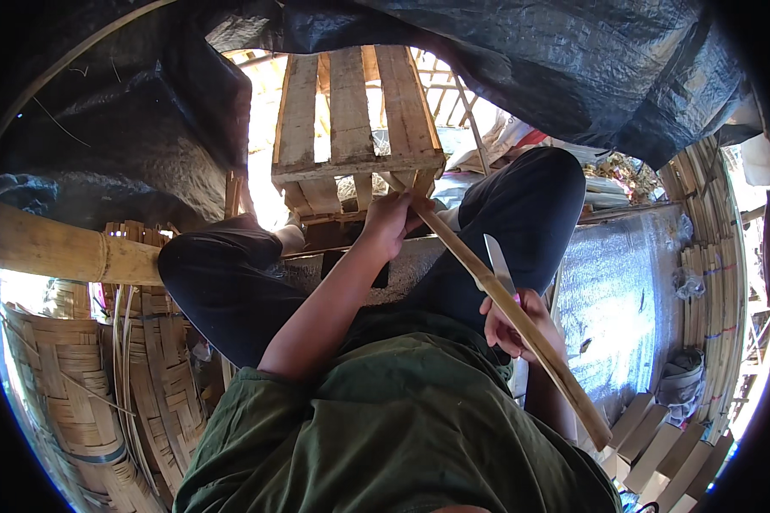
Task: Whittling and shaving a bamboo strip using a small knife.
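Observation:
A long bamboo strip [522, 321] slants across my body, from the wooden crate in front down to my right side. My left hand [391, 224] is closed around its far part, close to the crate. Under and beside the strip's middle, my right hand [519, 327] grips a knife whose handle is mostly hidden. The knife's blade [499, 265] points up and away, next to the strip and over my right thigh. Whether the blade touches the bamboo I cannot tell.
A slatted wooden crate [346, 107] stands between my knees. Woven bamboo baskets [73, 376] and a thick bamboo pole [47, 244] are at left. Dark tarpaulin [590, 68] hangs overhead. At right lie a shiny silvery sheet [616, 299] and bundled bamboo strips [712, 282].

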Tool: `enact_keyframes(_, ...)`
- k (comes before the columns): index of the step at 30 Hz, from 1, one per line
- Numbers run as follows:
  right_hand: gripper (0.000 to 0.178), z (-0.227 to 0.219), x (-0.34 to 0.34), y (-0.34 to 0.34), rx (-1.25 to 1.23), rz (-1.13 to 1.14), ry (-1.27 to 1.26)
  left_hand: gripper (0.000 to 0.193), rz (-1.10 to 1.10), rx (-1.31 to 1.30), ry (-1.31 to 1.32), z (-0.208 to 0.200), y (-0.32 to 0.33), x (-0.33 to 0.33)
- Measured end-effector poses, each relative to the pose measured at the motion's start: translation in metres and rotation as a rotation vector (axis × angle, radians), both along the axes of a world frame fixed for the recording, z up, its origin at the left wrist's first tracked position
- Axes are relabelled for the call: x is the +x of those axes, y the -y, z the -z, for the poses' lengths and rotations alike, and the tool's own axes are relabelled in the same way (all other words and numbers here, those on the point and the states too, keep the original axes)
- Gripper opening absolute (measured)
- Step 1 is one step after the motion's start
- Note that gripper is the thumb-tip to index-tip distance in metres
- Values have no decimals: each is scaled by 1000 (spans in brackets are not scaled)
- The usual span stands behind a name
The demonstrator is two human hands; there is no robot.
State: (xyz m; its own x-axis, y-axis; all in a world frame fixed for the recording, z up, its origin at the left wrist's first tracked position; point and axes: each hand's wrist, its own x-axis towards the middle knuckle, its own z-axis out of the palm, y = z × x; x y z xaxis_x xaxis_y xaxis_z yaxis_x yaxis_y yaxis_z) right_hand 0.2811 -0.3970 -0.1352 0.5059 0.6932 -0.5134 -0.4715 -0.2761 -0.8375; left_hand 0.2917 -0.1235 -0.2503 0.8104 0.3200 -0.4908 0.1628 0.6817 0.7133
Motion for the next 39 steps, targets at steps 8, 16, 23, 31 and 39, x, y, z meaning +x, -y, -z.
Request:
enact_keyframes(8,38,-5,22,9,150,-214,-167,31,24,37,6,11,-8,2)
enact_keyframes(16,17,-3,11,-51,-42,-42,-21,23,77,-74,-29,4,-1,-13)
enact_keyframes(23,21,59,20,-98,-34,-104,327,18,177,-125,49,-6,7,-41)
enact_keyframes(31,29,58,20,-149,-287,-176,367,29,196,160,-15,16,-31,-38)
enact_keyframes(39,13,83,16,-169,-212,-12,119,31,227,172,-106,39,-54,-25)
